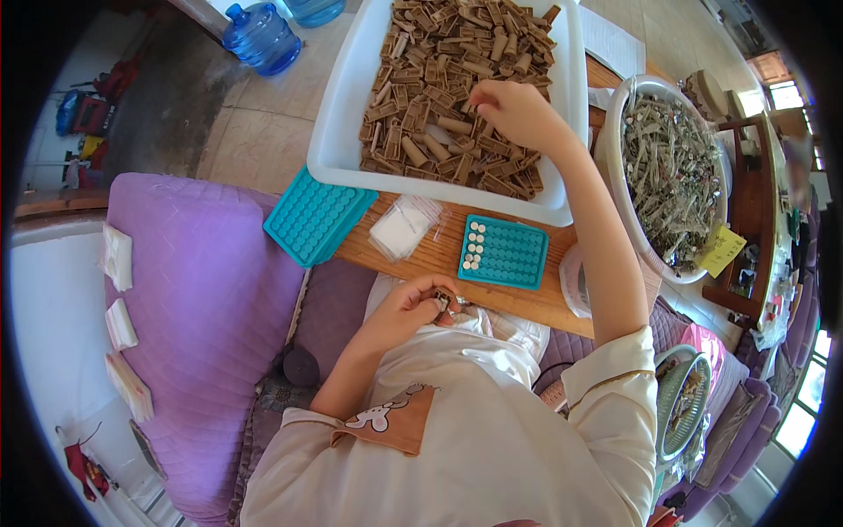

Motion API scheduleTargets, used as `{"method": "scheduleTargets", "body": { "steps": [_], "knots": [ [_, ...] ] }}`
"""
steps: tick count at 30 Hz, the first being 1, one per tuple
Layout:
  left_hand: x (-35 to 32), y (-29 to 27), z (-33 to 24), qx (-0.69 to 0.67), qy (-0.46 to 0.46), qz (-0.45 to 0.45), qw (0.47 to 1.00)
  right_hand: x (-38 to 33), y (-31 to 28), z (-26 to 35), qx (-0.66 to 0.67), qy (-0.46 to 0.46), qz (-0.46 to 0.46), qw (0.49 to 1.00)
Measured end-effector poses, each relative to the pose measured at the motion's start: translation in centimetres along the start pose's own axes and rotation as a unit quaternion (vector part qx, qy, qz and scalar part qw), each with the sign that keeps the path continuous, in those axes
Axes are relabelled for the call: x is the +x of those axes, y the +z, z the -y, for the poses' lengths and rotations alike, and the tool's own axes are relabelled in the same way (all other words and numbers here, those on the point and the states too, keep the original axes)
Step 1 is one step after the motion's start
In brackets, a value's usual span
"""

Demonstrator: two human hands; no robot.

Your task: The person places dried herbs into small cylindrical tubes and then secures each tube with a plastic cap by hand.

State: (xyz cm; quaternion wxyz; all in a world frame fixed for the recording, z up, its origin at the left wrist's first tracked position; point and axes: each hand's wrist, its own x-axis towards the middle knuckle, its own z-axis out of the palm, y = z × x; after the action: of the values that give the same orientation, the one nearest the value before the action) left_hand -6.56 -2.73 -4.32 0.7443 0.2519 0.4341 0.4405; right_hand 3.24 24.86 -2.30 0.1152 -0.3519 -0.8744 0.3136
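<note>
My left hand [413,307] is closed near my lap, its thumb and fingers pinching a small brown part [443,300] with a pale, shiny bit on it. My right hand [520,112] reaches into a large white plastic tray [329,145]. Its fingers are bent together over a heap of brown plastic parts [439,97], some box-shaped and some tubular; whatever sits between the fingertips is hidden. Between me and the tray, a teal grid tray [518,253] has several round white pieces [475,241] in its left columns.
A stack of teal trays [318,215] and a clear bag with white content [404,227] lie on the wooden table [369,246]. On the right stand a tub of silvery-green strips [667,176] and a green basket [680,404]. A purple padded seat [193,325] lies left.
</note>
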Motion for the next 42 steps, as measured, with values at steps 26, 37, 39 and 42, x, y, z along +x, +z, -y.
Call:
{"method": "scheduleTargets", "body": {
  "steps": [26, 37, 39, 42],
  "knots": [
    [-0.9, -2.5, -0.4, -0.057, -0.047, -0.112, 0.991, 14.6, 3.8, -3.7, -0.397, -0.115, -0.194, 0.89],
    [0.1, -2.9, 0.2, -0.042, -0.038, -0.093, 0.994, 11.4, 4.4, -0.8, -0.279, -0.06, 0.039, 0.958],
    [0.0, -2.9, 0.4, -0.047, -0.035, -0.09, 0.994, 10.6, 3.6, -0.2, -0.324, -0.076, 0.193, 0.923],
    [-0.1, -2.9, 0.4, -0.047, -0.034, -0.094, 0.994, 10.0, 1.3, 2.1, -0.297, -0.041, 0.337, 0.893]
  ]
}}
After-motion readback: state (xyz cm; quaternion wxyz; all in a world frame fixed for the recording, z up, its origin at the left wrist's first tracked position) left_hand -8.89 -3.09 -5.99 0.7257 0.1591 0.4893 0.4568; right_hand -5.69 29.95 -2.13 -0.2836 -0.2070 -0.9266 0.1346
